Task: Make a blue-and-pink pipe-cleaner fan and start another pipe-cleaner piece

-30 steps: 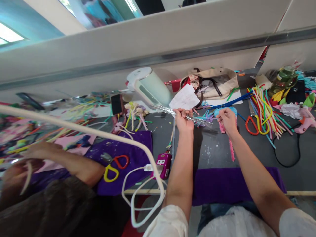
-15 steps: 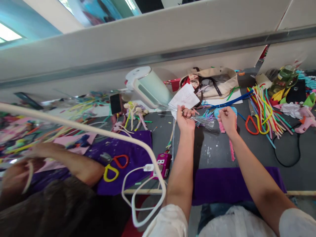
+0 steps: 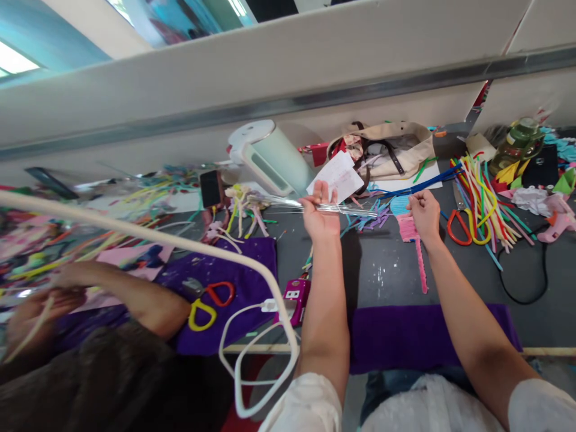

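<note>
Over the gray table (image 3: 468, 273), a bundle of shiny strands (image 3: 350, 210) lies across the upturned left hand (image 3: 323, 217), loosely held; rightward, the right hand (image 3: 425, 216) pinches narrow, contents unclear, beside a fuzzy blue-and-pink shape (image 3: 407, 225); far side, white paper (image 3: 342, 174).

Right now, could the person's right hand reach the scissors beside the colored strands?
Probably yes: the right hand is close by, and the red handle of the scissors lies uncovered, though colored strands crowd the other side.

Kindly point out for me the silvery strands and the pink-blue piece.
Silvery strands (image 3: 355, 210): head view, the part toward their right end.
Pink-blue piece (image 3: 407, 227): head view, its pink middle.
</note>
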Action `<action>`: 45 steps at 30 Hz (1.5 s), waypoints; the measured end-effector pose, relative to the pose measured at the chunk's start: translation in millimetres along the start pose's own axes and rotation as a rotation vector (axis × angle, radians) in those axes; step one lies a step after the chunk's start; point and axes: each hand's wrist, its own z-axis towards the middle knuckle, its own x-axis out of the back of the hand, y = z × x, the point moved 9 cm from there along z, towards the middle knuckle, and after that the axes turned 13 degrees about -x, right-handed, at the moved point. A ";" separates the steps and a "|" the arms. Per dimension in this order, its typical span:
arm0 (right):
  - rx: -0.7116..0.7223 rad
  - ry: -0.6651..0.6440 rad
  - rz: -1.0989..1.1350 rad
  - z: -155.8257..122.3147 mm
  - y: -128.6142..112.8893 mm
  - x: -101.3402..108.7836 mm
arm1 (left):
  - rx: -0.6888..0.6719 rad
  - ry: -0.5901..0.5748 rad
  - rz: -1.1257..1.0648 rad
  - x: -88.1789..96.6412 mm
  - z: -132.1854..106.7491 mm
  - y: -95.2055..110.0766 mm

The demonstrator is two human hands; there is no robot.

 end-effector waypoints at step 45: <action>-0.132 -0.090 0.255 8.8 4.4 8.6 | 0.251 -0.131 0.129 -47.3 -43.2 3.9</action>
